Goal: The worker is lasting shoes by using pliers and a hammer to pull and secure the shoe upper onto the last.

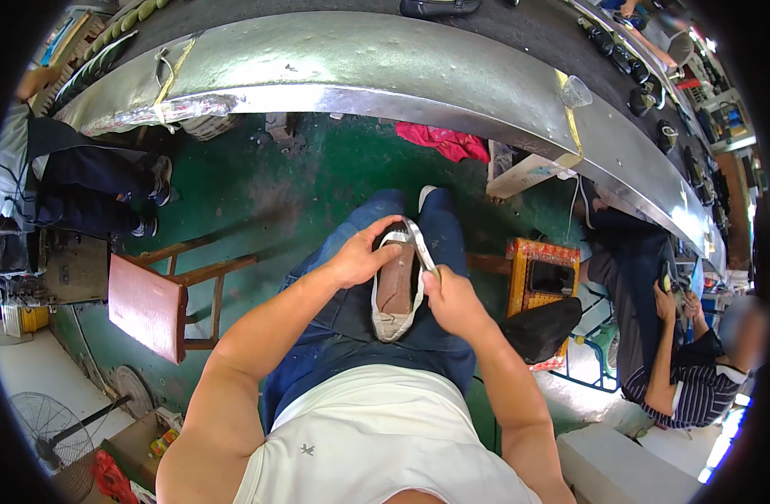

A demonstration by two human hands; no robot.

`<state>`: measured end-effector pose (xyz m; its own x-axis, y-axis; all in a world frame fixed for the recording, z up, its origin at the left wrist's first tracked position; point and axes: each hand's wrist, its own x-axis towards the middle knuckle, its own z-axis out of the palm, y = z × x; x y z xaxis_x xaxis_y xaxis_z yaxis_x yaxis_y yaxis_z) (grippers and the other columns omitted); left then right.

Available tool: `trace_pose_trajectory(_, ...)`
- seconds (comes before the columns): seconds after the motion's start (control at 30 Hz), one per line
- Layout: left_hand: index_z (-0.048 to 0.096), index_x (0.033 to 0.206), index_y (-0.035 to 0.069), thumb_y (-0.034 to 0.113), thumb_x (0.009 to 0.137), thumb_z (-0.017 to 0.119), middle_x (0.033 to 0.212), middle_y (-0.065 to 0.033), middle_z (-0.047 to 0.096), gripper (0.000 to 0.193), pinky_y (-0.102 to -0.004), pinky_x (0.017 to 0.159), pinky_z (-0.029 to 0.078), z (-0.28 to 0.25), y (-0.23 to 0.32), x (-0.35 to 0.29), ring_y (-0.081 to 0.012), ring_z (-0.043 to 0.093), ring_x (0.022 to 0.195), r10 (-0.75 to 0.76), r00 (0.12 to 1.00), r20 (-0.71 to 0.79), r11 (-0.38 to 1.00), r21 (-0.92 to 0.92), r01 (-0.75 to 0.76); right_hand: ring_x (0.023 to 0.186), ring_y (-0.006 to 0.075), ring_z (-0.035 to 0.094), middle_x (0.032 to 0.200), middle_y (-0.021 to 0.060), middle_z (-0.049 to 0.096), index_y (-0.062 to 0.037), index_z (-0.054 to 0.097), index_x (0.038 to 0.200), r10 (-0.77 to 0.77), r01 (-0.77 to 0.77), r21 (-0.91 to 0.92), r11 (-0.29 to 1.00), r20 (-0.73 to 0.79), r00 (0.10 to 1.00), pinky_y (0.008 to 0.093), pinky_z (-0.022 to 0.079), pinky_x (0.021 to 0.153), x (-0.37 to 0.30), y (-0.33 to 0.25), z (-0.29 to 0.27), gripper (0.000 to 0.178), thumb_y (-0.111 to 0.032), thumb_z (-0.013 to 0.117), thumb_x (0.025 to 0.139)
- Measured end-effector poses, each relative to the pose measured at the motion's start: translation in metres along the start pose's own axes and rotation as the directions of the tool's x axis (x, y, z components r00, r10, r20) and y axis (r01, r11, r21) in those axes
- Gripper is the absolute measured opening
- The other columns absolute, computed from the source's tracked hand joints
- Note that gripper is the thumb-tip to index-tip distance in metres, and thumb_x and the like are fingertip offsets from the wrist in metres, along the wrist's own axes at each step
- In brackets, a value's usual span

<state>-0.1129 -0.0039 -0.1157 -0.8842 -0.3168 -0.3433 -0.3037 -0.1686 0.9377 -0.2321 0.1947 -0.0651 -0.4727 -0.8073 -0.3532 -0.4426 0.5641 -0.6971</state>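
An unfinished shoe [395,290] rests in my lap, its brown sole-shaped inside framed by a pale, rough edge. My left hand [364,256] grips its far left part, the thumb reaching over onto the brown surface. In my right hand [450,298] is a slim silvery metal tool [420,252], which lies along the shoe's right edge and curves toward its far end. I cannot make out exactly what kind of tool it is. The fingers of my right hand are wrapped round its near end.
A metal-edged conveyor bench [343,71] curves ahead, with dark shoes [624,63] on it. To my left stands a wooden stool [146,302]; at right, a phone [551,277] lies on an orange seat beside a black object [543,330]. Two people sit nearby. A fan [53,437] stands lower left.
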Motion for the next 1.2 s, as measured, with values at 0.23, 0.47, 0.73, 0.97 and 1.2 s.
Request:
trace_pose_trajectory(0.23, 0.04, 0.154, 0.005, 0.019, 0.1, 0.059, 0.136, -0.0238, 0.062, 0.059, -0.0385, 0.106, 0.046, 0.021, -0.031, -0.036, -0.0308, 0.062, 0.125, 0.029, 0.987, -0.158, 0.937, 0.348, 0.028, 0.066, 0.0161, 0.065, 0.078, 0.0086, 0.067, 0.0019, 0.06, 0.109, 0.111, -0.066, 0.412, 0.909, -0.086, 0.99, 0.032, 0.053, 0.064, -0.021, 0.027, 0.006, 0.035, -0.032, 0.059, 0.103)
trace_pose_trajectory(0.47, 0.034, 0.157, 0.002, 0.009, 0.088, 0.057, 0.144, -0.0298, 0.055, 0.073, -0.0371, 0.109, 0.044, 0.036, -0.082, -0.054, -0.0359, 0.056, 0.133, 0.019, 0.996, -0.083, 0.999, 0.029, -0.016, 0.07, 0.022, 0.067, 0.082, 0.0103, 0.068, 0.0031, 0.061, 0.11, 0.08, -0.095, 0.262, 0.96, 0.068, 0.995, 0.0341, 0.054, 0.069, -0.064, 0.042, -0.007, 0.026, -0.021, 0.062, 0.099)
trace_pose_trajectory(0.73, 0.009, 0.16, -0.008, 0.014, 0.089, 0.071, 0.157, -0.0278, 0.037, 0.097, -0.0348, 0.12, 0.03, 0.054, -0.071, -0.076, -0.031, 0.039, 0.146, -0.171, 0.985, 0.006, 0.985, -0.001, 0.171, 0.099, 0.0384, 0.066, 0.106, 0.0205, 0.065, 0.0073, 0.056, 0.131, -0.307, 0.337, -0.373, 0.865, 0.14, 0.941, 0.0443, 0.055, 0.085, -0.074, 0.031, -0.023, 0.043, -0.014, 0.063, 0.093)
trace_pose_trajectory(0.97, 0.004, 0.159, -0.008, 0.014, 0.092, 0.069, 0.156, -0.0279, 0.037, 0.097, -0.0351, 0.12, 0.03, 0.063, -0.072, -0.08, -0.0316, 0.039, 0.146, -0.125, 0.991, 0.053, 0.988, 0.098, 0.12, 0.095, 0.0344, 0.066, 0.098, 0.0139, 0.066, 0.0056, 0.06, 0.117, -0.304, 0.432, -0.595, 0.678, 0.308, 0.902, 0.0449, 0.056, 0.077, -0.058, 0.013, -0.031, 0.033, -0.009, 0.066, 0.088)
trace_pose_trajectory(1.2, -0.005, 0.156, -0.012, 0.015, 0.093, 0.069, 0.157, -0.032, 0.031, 0.101, -0.0351, 0.122, 0.026, 0.062, -0.089, -0.076, -0.034, 0.032, 0.149, -0.079, 0.992, 0.103, 0.996, 0.041, 0.076, 0.091, 0.0347, 0.067, 0.096, 0.0153, 0.067, 0.004, 0.062, 0.109, -0.254, 0.425, -0.396, 0.814, 0.415, 0.874, 0.0446, 0.056, 0.076, -0.052, 0.012, -0.03, 0.028, -0.006, 0.065, 0.084)
